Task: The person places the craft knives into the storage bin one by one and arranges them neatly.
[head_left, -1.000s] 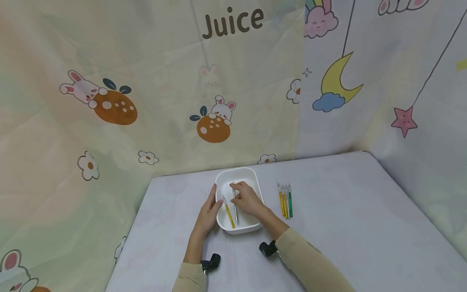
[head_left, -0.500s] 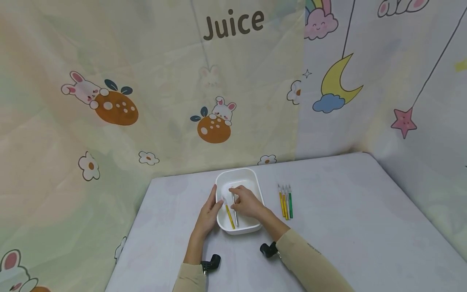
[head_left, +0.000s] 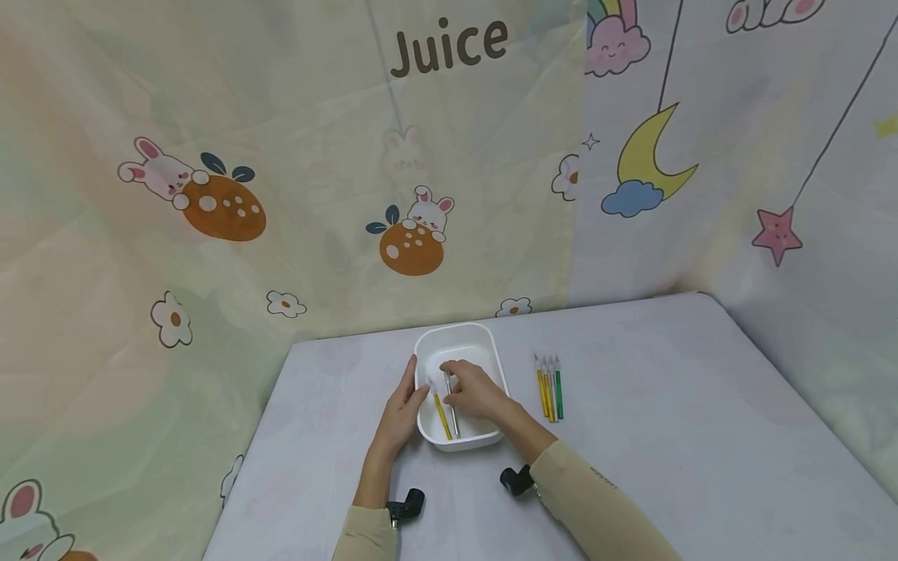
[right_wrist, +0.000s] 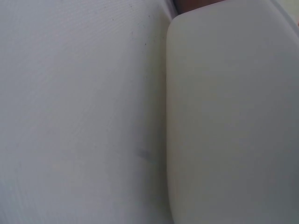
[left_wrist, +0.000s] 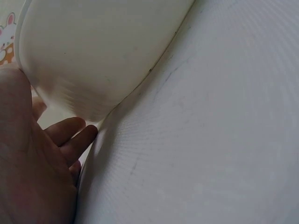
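Note:
In the head view, a white plastic tray (head_left: 459,446) with raised walls sits near the table's far edge. My left hand (head_left: 397,414) holds its left wall, thumb over the rim and fingers outside; in the left wrist view, fingers (left_wrist: 77,142) lie against the wall's lower edge. Inside the tray, a slim silver pen-like stick (head_left: 455,422) lies lengthwise, and my right hand (head_left: 479,389) pinches its far end. To its left lies a slim yellow stick (head_left: 443,417) with a pale tip. The right wrist view has only the tray's outer wall (right_wrist: 229,112) and the tabletop.
Right of the tray, several slim sticks (head_left: 549,389) in yellow, silver and green lie side by side on the white tabletop (head_left: 673,405), pale pointed tips facing away. A printed cloth wall (head_left: 316,234) rises directly behind the table.
The right hand has shifted slightly toward me, and the silver stick has slid a little nearer the tray's near wall. The left hand and tray have stayed put.

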Demonstrator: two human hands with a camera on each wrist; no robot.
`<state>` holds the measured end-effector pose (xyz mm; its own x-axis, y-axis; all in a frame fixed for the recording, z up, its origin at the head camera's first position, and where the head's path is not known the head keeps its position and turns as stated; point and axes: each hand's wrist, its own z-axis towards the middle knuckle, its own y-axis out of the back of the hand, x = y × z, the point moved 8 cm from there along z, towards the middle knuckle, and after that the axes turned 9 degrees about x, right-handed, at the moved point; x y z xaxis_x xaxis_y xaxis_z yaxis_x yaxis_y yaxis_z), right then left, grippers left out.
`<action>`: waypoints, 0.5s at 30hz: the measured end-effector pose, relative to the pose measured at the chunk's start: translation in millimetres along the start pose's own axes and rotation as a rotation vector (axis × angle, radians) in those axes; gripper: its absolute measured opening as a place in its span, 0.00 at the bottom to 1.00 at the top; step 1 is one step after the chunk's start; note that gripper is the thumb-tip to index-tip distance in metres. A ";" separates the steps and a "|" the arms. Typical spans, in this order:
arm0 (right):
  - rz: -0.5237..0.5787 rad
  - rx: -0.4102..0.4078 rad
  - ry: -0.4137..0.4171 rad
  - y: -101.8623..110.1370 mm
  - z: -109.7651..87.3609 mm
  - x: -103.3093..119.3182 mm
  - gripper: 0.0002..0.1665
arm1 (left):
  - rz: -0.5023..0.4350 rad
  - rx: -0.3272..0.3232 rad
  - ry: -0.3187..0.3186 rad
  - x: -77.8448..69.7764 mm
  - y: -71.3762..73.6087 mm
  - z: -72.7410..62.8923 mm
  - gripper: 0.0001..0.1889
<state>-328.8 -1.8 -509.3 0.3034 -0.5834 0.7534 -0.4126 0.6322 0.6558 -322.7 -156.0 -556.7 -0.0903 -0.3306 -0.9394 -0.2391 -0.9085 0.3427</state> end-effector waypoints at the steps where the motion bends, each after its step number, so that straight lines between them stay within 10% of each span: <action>1: -0.005 0.000 0.000 -0.2 0.2 0.0 0.36 | 0.001 0.000 -0.001 -0.3 -0.1 -0.1 0.34; 15: -0.021 0.051 -0.018 -6.5 2.5 -1.1 0.40 | 0.007 -0.002 -0.018 -1.2 1.1 -0.6 0.34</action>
<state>-328.5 -6.6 -514.5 0.2976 -0.6056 0.7381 -0.4499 0.5929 0.6679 -322.2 -156.8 -555.3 -0.1098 -0.3321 -0.9368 -0.2367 -0.9067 0.3492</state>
